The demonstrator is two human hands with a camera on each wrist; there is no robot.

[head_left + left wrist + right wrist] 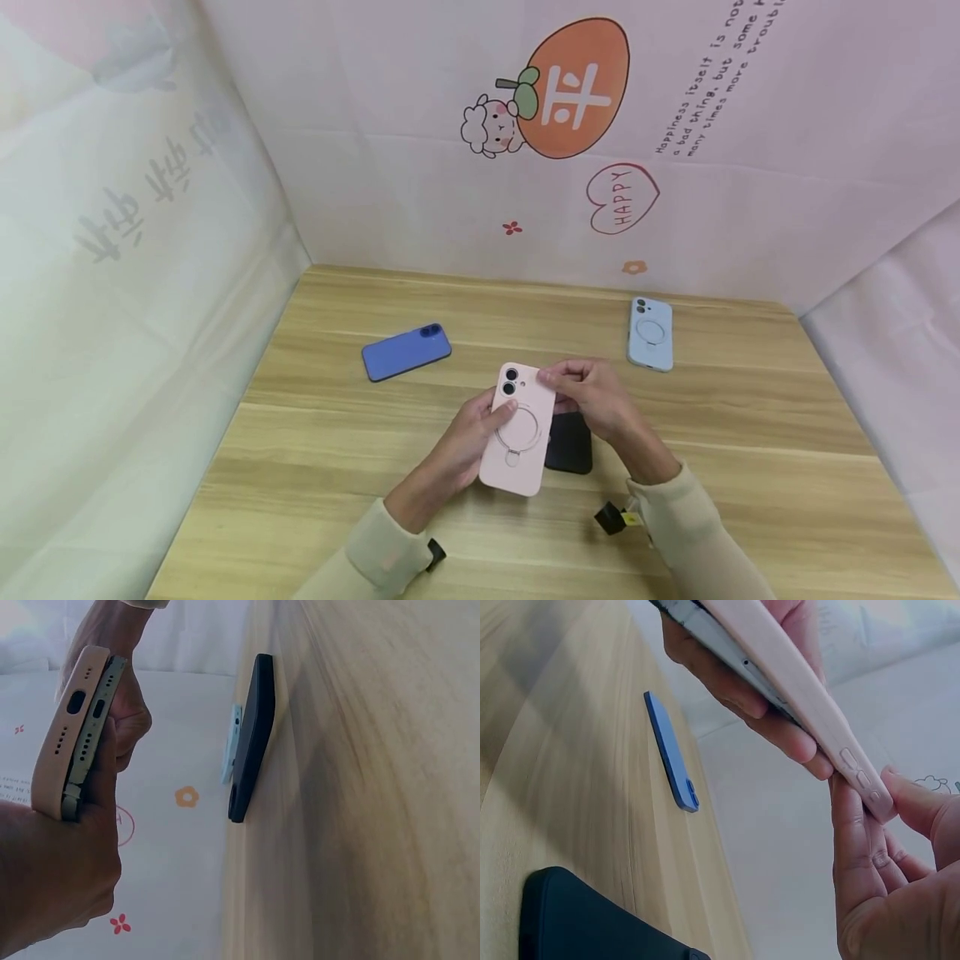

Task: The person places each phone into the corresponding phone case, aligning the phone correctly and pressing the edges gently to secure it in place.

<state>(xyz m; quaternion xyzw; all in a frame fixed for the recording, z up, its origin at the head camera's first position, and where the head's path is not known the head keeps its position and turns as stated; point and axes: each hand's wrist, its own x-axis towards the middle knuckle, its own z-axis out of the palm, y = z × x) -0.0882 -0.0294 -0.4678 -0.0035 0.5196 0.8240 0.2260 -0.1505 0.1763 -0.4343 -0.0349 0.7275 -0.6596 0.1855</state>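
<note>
Above the table, both hands hold a pink phone case (517, 429), its ring and camera side facing up. Under it lies a phone (91, 727) with a pale greenish edge; at the bottom end a narrow gap parts phone and case. My left hand (465, 442) grips the two together, thumb on the case's back near the ring and fingers underneath. At the upper right corner my right hand (596, 396) pinches the case, thumb on top and fingers below, close to the side buttons in the right wrist view. A black phone-shaped thing (570, 446) lies below, partly hidden.
A blue phone (405, 354) lies on the wooden table (322, 450), back left. Back right is a light blue phone case (651, 354) with a ring. Printed white cloth (420, 200) walls the table's back and sides. A small black device (611, 518) sits at the right cuff.
</note>
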